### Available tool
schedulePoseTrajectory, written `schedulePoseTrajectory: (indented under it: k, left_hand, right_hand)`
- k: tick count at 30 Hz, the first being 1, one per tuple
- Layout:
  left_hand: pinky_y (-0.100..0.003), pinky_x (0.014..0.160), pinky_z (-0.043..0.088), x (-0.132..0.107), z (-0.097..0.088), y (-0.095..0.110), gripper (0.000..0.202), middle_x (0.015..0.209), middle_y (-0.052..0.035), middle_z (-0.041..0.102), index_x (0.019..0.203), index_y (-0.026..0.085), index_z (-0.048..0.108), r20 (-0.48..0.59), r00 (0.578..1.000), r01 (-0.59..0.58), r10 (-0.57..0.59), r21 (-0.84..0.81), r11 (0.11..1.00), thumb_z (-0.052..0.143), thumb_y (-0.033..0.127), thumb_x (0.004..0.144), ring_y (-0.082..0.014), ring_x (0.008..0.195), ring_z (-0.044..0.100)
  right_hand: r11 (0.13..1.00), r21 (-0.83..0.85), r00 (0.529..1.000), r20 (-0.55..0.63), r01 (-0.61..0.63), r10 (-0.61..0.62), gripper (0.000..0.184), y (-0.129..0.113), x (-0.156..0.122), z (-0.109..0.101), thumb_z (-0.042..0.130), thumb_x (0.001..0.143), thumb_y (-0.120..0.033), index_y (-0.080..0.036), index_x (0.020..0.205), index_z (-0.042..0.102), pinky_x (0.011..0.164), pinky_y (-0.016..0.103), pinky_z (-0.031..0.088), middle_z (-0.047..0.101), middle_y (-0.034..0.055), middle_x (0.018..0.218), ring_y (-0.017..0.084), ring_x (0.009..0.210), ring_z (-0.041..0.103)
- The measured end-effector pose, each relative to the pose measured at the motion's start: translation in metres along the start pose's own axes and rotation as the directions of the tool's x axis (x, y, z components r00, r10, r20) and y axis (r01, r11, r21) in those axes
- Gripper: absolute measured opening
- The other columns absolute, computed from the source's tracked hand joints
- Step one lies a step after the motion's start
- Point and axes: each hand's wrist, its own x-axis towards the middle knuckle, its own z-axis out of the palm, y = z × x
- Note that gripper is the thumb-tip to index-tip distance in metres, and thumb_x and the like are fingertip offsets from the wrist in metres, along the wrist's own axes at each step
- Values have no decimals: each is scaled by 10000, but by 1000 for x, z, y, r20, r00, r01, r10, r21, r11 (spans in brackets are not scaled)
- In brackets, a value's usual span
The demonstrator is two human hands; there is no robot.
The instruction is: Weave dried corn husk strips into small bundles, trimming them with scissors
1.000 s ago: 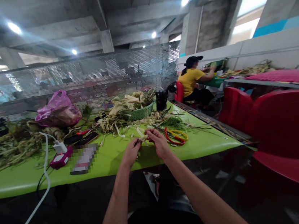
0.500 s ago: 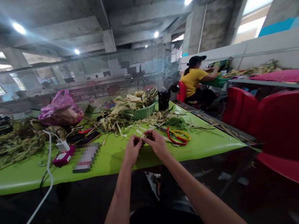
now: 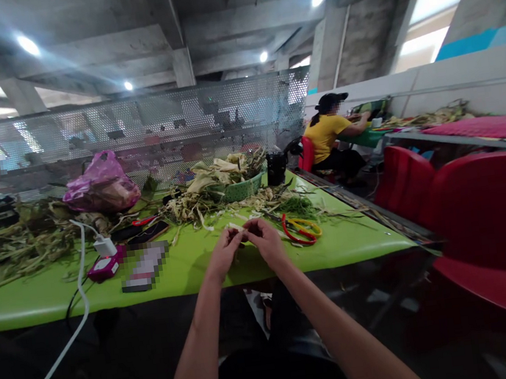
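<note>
- Strip [image 3: 234, 226]: pale, short-looking, at the fingertips above the table's near part. Mostly hidden from me; I can't make out its shape.
- Left hand [image 3: 224, 251]: fingers curled, pinching the strip; I take this as steadying.
- Right hand [image 3: 263, 239]: thumb and fingers drawn in narrow on the same strip, hands almost touching. A two-sided pinch suits something thin and limp, I judge.
- Scissors [image 3: 287, 231]: on the table [image 3: 352, 246] just beside the right hand, handles toward the person, presumably for a quick reach.
- Green tangle [image 3: 296, 209]: just beyond the scissors.
- Basket [image 3: 239, 191]: straight ahead, heaped with dry leaves [image 3: 216, 172], probably to keep them together.
- Phone [image 3: 145, 267]: left, flat, near the power block [image 3: 105, 266]; I see no cable joining them.
- Bag [image 3: 100, 187]: far left, behind both, leaving the front free for handwork.
</note>
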Motion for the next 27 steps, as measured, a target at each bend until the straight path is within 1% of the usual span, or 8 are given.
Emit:
schedulePoseTrajectory:
  k: [3,6,8,10,14,18,23,27]
  left_hand:
    - [-245,715,418,3,-2,-4,339,822,-18,591,919,157,601,32,999,-31,32,-26,999,583,469,787,-124,750,528]
    - [-232,659,409,5,-5,-5,348,737,0,570,959,153,615,5,1000,-20,21,-102,995,605,448,775,-107,670,508]
    - [-224,641,411,4,-7,-4,344,713,5,564,941,150,610,-29,1000,6,-11,-146,989,624,442,760,-99,643,506]
    - [-222,645,421,3,-7,-2,336,740,0,575,907,152,600,-55,998,15,-25,-180,984,641,443,743,-96,647,514]
    - [-216,646,421,1,-6,0,329,787,-5,576,900,155,586,-51,998,13,-24,-200,980,661,425,726,-88,650,505]
    - [-218,629,409,1,-6,-2,305,719,0,546,854,157,569,-38,999,16,-23,-170,985,640,431,738,-97,639,490]
    - [-205,551,348,4,-8,-4,280,637,29,490,830,164,534,-79,996,16,-31,-184,983,629,413,742,-77,551,418]
    - [-203,533,322,5,-10,-5,263,612,42,472,825,165,528,-90,996,5,-22,-185,983,613,403,752,-71,523,392]
  right_hand:
    - [1000,21,998,58,9,-10,258,-3,-2,1,686,707,-285,-222,947,616,699,305,454,623,14,809,172,725,562]
    - [998,53,999,32,26,-27,338,-6,-3,2,698,700,-293,-235,1009,571,663,281,450,612,15,907,153,721,559]
    - [1000,23,1000,-8,20,-20,306,-6,-3,2,716,682,-307,-224,935,565,595,258,422,592,4,849,137,659,533]
    - [998,-65,1000,-13,14,-14,251,-6,-2,2,714,682,-336,-211,852,577,554,254,391,563,-7,744,134,607,500]
    - [980,-192,999,4,51,-51,188,-7,-2,2,699,697,-364,-202,773,643,599,281,384,567,15,740,157,648,496]
    - [980,-188,998,6,60,-60,158,-11,-2,2,678,710,-360,-206,694,648,649,296,376,568,15,725,178,704,498]
    - [988,-152,999,-41,27,-33,160,-11,-2,2,648,716,-346,-204,649,616,646,295,354,526,-5,650,172,673,463]
    - [995,-103,998,-66,-7,1,159,-7,-1,1,666,698,-333,-200,636,606,639,287,341,524,-9,650,164,669,450]
